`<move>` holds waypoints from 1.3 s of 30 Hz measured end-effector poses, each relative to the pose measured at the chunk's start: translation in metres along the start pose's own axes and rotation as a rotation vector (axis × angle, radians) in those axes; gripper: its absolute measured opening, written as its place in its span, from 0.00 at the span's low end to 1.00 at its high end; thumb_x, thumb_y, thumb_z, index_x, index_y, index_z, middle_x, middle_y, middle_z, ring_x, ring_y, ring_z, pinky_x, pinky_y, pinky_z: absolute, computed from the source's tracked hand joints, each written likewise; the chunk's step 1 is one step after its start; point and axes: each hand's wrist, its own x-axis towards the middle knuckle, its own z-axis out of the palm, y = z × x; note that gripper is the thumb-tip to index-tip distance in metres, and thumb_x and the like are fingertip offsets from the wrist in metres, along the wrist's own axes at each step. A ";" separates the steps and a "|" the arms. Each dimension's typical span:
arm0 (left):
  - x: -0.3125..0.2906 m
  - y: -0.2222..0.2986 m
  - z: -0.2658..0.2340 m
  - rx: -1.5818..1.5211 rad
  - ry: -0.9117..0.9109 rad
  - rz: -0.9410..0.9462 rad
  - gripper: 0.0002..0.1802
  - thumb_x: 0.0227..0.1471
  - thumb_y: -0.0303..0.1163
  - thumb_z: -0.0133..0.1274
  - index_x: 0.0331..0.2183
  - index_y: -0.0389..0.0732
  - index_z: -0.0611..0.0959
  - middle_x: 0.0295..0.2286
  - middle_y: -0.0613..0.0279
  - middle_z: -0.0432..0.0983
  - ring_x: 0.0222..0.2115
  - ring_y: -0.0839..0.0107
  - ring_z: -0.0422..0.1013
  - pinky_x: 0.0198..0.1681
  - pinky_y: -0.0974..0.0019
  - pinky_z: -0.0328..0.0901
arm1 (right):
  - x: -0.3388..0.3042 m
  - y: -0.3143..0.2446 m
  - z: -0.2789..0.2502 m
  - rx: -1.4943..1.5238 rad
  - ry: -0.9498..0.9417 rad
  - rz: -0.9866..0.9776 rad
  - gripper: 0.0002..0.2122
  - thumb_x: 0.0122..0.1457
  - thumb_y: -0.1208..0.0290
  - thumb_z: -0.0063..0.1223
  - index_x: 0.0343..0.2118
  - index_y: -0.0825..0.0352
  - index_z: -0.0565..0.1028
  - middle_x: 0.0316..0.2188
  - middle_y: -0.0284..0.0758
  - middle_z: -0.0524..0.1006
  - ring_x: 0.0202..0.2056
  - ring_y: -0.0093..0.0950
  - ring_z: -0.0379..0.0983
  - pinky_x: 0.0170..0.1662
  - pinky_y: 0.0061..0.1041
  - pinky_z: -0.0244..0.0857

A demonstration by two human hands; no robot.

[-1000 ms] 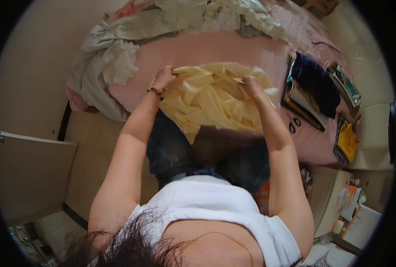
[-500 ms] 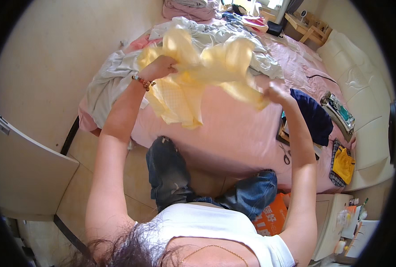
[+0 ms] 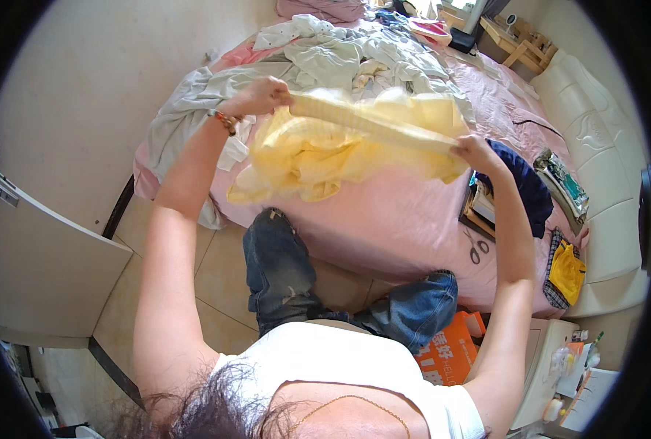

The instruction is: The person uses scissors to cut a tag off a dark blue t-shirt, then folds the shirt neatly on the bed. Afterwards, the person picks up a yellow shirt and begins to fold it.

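Observation:
A pale yellow garment [image 3: 355, 143] is stretched between my two hands above the near side of the bed. Its upper edge runs taut from left to right, while the rest hangs in loose folds. My left hand [image 3: 265, 95], with a beaded bracelet at the wrist, pinches one end of that edge. At the other end my right hand [image 3: 478, 154] grips the cloth, a little lower and nearer to me. What kind of garment it is, I cannot make out. Under it lies the pink bed sheet [image 3: 384, 227].
Rumpled pale bedding [image 3: 325, 62] covers the bed's far left. To the right lie scissors [image 3: 478, 247], a dark blue cloth [image 3: 519, 190], folded clothes [image 3: 559, 186] and a yellow folded piece [image 3: 565, 273]. An orange bag [image 3: 448, 351] stands beside a white nightstand [image 3: 534, 351].
The yellow garment has gone from flapping loosely to being pulled taut along one edge. My left hand has risen slightly, and my right hand has shifted a little to the right.

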 end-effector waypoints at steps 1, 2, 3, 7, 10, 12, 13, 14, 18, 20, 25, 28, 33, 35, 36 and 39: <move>0.010 0.003 -0.011 -0.035 0.038 0.003 0.10 0.50 0.33 0.53 0.28 0.35 0.77 0.24 0.59 0.75 0.23 0.74 0.72 0.23 0.70 0.66 | 0.000 -0.007 -0.014 0.203 -0.020 0.099 0.09 0.55 0.67 0.49 0.31 0.67 0.77 0.26 0.44 0.76 0.34 0.33 0.74 0.39 0.31 0.65; 0.016 0.008 -0.030 -0.051 0.087 -0.016 0.11 0.51 0.34 0.53 0.28 0.34 0.77 0.24 0.60 0.76 0.22 0.76 0.72 0.22 0.70 0.66 | 0.006 -0.045 -0.043 0.016 0.093 0.220 0.10 0.55 0.66 0.50 0.30 0.68 0.77 0.23 0.39 0.76 0.28 0.27 0.75 0.32 0.28 0.68; 0.033 0.017 -0.043 -0.348 0.220 0.013 0.09 0.50 0.31 0.54 0.27 0.34 0.79 0.18 0.65 0.72 0.18 0.78 0.70 0.18 0.73 0.65 | 0.027 -0.009 -0.064 0.210 0.032 0.268 0.13 0.56 0.62 0.51 0.30 0.68 0.77 0.22 0.34 0.76 0.22 0.24 0.74 0.23 0.26 0.68; 0.107 0.082 -0.156 0.118 0.825 0.136 0.14 0.52 0.38 0.48 0.30 0.34 0.77 0.24 0.50 0.76 0.25 0.54 0.72 0.30 0.57 0.65 | 0.125 -0.023 -0.181 -0.004 0.839 0.147 0.19 0.55 0.53 0.48 0.37 0.66 0.76 0.27 0.42 0.78 0.30 0.38 0.74 0.34 0.33 0.67; 0.125 0.148 -0.207 0.244 1.467 0.572 0.11 0.53 0.31 0.47 0.35 0.33 0.77 0.32 0.49 0.75 0.33 0.53 0.71 0.37 0.59 0.65 | 0.137 -0.088 -0.279 -0.205 1.470 0.017 0.15 0.56 0.57 0.45 0.41 0.62 0.73 0.30 0.45 0.76 0.33 0.44 0.72 0.35 0.37 0.65; 0.118 0.162 -0.220 0.278 1.530 0.643 0.14 0.52 0.30 0.49 0.40 0.34 0.76 0.38 0.50 0.74 0.40 0.55 0.70 0.44 0.62 0.64 | 0.114 -0.150 -0.266 -0.098 1.581 -0.290 0.11 0.56 0.70 0.44 0.38 0.72 0.73 0.32 0.52 0.74 0.36 0.49 0.69 0.37 0.37 0.63; 0.110 0.160 -0.222 0.354 1.494 0.664 0.14 0.52 0.30 0.49 0.40 0.34 0.76 0.38 0.50 0.74 0.40 0.56 0.70 0.44 0.62 0.64 | 0.114 -0.138 -0.266 -0.133 1.498 -0.261 0.12 0.57 0.67 0.44 0.40 0.68 0.73 0.31 0.50 0.74 0.35 0.47 0.70 0.37 0.37 0.63; 0.120 0.136 -0.205 0.390 1.442 0.668 0.14 0.51 0.30 0.50 0.40 0.34 0.76 0.38 0.50 0.74 0.40 0.56 0.70 0.44 0.62 0.64 | 0.117 -0.101 -0.248 -0.190 1.382 -0.212 0.13 0.57 0.65 0.44 0.42 0.64 0.73 0.29 0.48 0.75 0.34 0.44 0.71 0.36 0.36 0.64; 0.074 0.089 -0.157 0.416 1.057 0.431 0.14 0.49 0.34 0.54 0.38 0.39 0.78 0.36 0.57 0.76 0.32 0.67 0.73 0.38 0.68 0.66 | 0.070 -0.035 -0.193 -0.190 0.796 0.035 0.15 0.55 0.71 0.46 0.47 0.64 0.71 0.28 0.42 0.76 0.31 0.32 0.73 0.35 0.29 0.65; 0.046 0.073 -0.097 0.192 0.807 0.381 0.13 0.48 0.30 0.55 0.38 0.37 0.77 0.38 0.58 0.75 0.37 0.63 0.72 0.42 0.67 0.65 | 0.040 -0.001 -0.123 0.082 0.596 0.040 0.15 0.54 0.75 0.46 0.46 0.66 0.72 0.29 0.42 0.77 0.32 0.30 0.73 0.37 0.28 0.65; -0.032 0.022 0.034 0.088 0.595 0.269 0.07 0.43 0.26 0.57 0.27 0.33 0.77 0.37 0.54 0.75 0.39 0.56 0.71 0.41 0.62 0.66 | -0.038 0.000 0.040 0.344 0.212 0.028 0.12 0.55 0.77 0.47 0.43 0.69 0.72 0.29 0.44 0.76 0.32 0.28 0.71 0.39 0.25 0.63; -0.070 0.009 0.101 -0.028 0.517 0.177 0.07 0.42 0.23 0.57 0.28 0.33 0.78 0.36 0.54 0.75 0.38 0.56 0.71 0.40 0.64 0.66 | -0.080 -0.031 0.081 0.352 -0.023 0.108 0.05 0.55 0.77 0.46 0.34 0.69 0.73 0.26 0.48 0.72 0.30 0.32 0.71 0.36 0.29 0.62; -0.102 0.030 0.163 -0.208 0.523 -0.051 0.08 0.42 0.20 0.56 0.30 0.32 0.78 0.39 0.56 0.75 0.38 0.60 0.72 0.41 0.68 0.66 | -0.103 -0.059 0.136 -0.154 0.057 0.164 0.19 0.47 0.81 0.47 0.46 0.66 0.69 0.48 0.45 0.69 0.50 0.38 0.64 0.50 0.34 0.59; -0.104 0.046 0.171 -0.210 0.586 -0.026 0.08 0.40 0.19 0.56 0.29 0.33 0.78 0.37 0.55 0.75 0.37 0.58 0.72 0.40 0.66 0.66 | -0.087 -0.114 0.133 0.033 0.106 0.039 0.24 0.47 0.79 0.49 0.51 0.66 0.65 0.54 0.42 0.64 0.55 0.39 0.58 0.55 0.34 0.55; -0.101 0.052 0.175 -0.204 0.617 0.001 0.08 0.40 0.19 0.56 0.28 0.33 0.78 0.36 0.55 0.75 0.37 0.57 0.72 0.39 0.65 0.67 | -0.081 -0.131 0.140 0.196 0.215 -0.076 0.23 0.47 0.78 0.51 0.50 0.66 0.66 0.52 0.43 0.65 0.54 0.41 0.59 0.55 0.34 0.56; -0.091 0.076 0.182 -0.247 0.651 0.043 0.07 0.39 0.19 0.56 0.28 0.34 0.78 0.35 0.55 0.75 0.36 0.56 0.72 0.39 0.64 0.67 | -0.062 -0.194 0.159 0.474 0.347 -0.164 0.23 0.48 0.74 0.56 0.49 0.67 0.66 0.48 0.45 0.68 0.47 0.46 0.65 0.49 0.37 0.61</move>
